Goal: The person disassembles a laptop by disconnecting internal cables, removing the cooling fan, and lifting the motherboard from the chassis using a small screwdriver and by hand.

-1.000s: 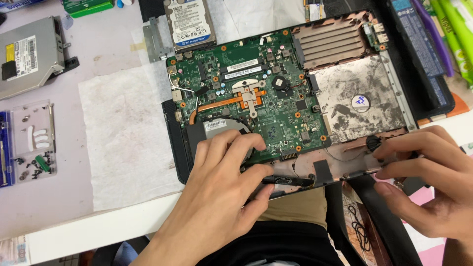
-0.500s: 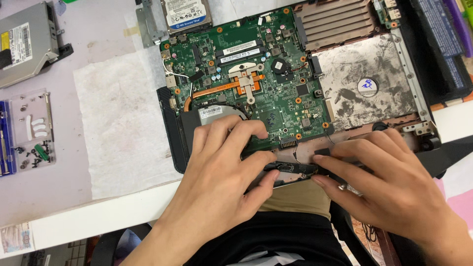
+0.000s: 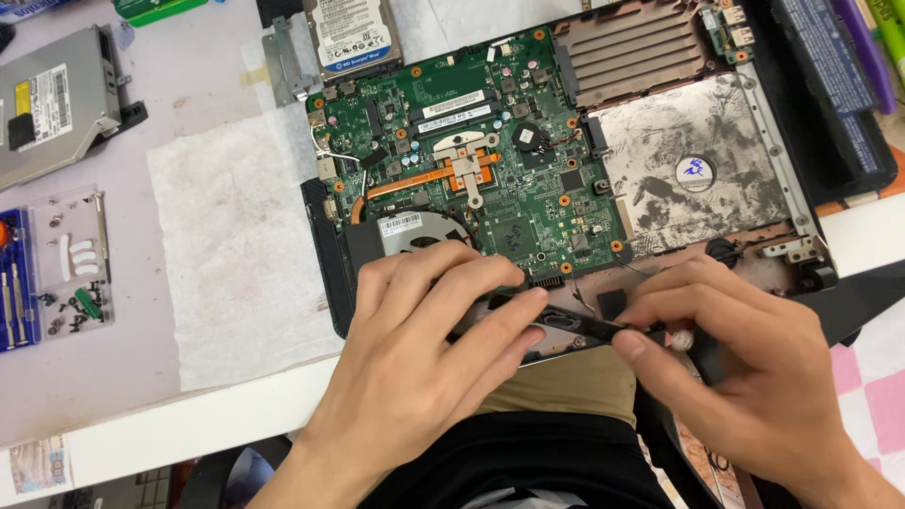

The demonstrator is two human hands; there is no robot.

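An opened laptop base lies on the desk with its green motherboard and a copper heat pipe exposed. Along its near edge sits a long black speaker strip. My left hand pinches the strip's left end with thumb and fingers, resting over the cooling fan. My right hand grips the strip's right end between thumb and forefinger. The strip's middle shows between both hands, slightly raised off the case.
A white paper towel lies left of the laptop. Farther left are an optical drive, a clear screw tray and a blue screwdriver set. A hard drive sits at the top. A battery lies at right.
My right hand has moved left from the laptop's right corner onto the black strip's right end. The left hand stays on the strip. The camera view has shifted slightly.
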